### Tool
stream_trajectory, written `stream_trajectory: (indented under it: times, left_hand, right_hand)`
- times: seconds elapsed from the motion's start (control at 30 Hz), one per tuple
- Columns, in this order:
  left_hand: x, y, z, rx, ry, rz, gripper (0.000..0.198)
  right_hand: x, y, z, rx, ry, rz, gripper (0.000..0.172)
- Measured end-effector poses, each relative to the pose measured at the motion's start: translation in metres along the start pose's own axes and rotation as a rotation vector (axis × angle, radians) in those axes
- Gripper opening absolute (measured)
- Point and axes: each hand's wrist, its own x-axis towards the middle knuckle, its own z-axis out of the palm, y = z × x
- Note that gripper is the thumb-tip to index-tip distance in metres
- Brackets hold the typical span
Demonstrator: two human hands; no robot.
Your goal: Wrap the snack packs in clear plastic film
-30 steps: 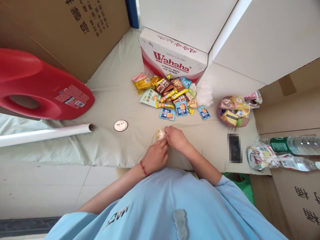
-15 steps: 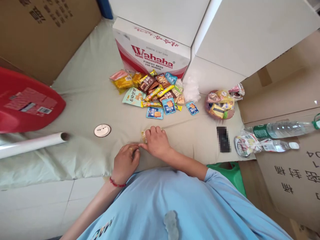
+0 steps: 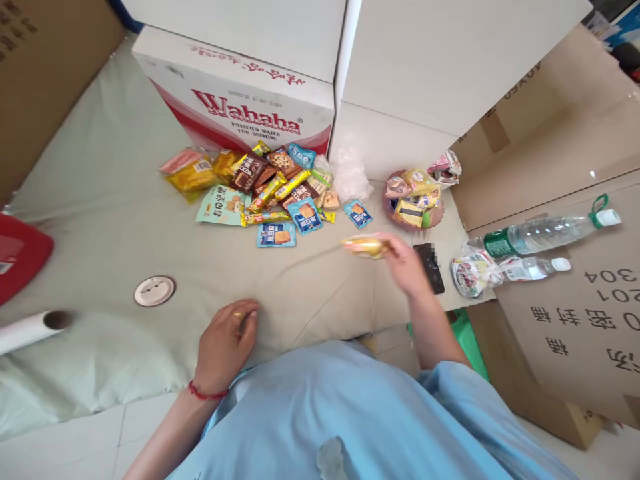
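One gold-wrapped snack [image 3: 365, 247], pinched by its end in the grip of the right hand [image 3: 407, 267], may slip onto the phone [image 3: 434, 277]. Left hand [image 3: 225, 343] grip: slack, empty, on the mat [image 3: 320, 293].

"Wahaha" is printed in red, with "PURIFIED WATER FOR DRINKING" beneath it, on the white and red carton [image 3: 240, 100] at the far edge of the cloth [image 3: 100, 220]. The letters "COA" are made out on a brown snack packet [image 3: 245, 175]. "304" and "201" are printed beside Chinese characters on the cardboard box [image 3: 575, 333] off the cloth's right edge.
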Motion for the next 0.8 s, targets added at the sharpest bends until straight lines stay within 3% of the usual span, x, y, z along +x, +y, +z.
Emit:
stream_trajectory:
  times: [0.13, 0.2, 0.23, 0.3, 0.4, 0.57, 0.67, 0.8]
  left_hand:
    - [-0.006, -0.009, 0.011, 0.036, 0.044, 0.086, 0.023]
    - [-0.008, -0.013, 0.017, 0.050, 0.086, 0.133, 0.021]
    - [-0.008, -0.015, 0.020, 0.060, 0.105, 0.153, 0.020]
    - [-0.008, -0.019, 0.025, 0.090, 0.128, 0.182, 0.020]
    - [-0.008, -0.023, 0.030, 0.137, 0.130, 0.193, 0.022]
    - [-0.012, -0.026, 0.029, 0.140, 0.135, 0.167, 0.028]
    - [-0.014, -0.027, 0.029, 0.146, 0.135, 0.174, 0.029]
    - [-0.013, -0.026, 0.029, 0.145, 0.153, 0.204, 0.029]
  right_hand:
    - [0.020, 0.054, -0.134, -0.003, 0.446, 0.158, 0.042]
    - [0.041, 0.077, -0.185, -0.039, 0.620, 0.262, 0.048]
    - [0.054, 0.088, -0.204, -0.056, 0.649, 0.353, 0.053]
    - [0.082, 0.105, -0.227, -0.046, 0.583, 0.490, 0.055]
    - [0.127, 0.122, -0.229, -0.003, 0.470, 0.533, 0.046]
    - [0.192, 0.148, -0.199, -0.094, 0.301, 0.333, 0.036]
    - [0.210, 0.162, -0.184, -0.301, 0.321, 0.254, 0.035]
    - [0.211, 0.169, -0.174, -0.597, 0.475, 0.248, 0.032]
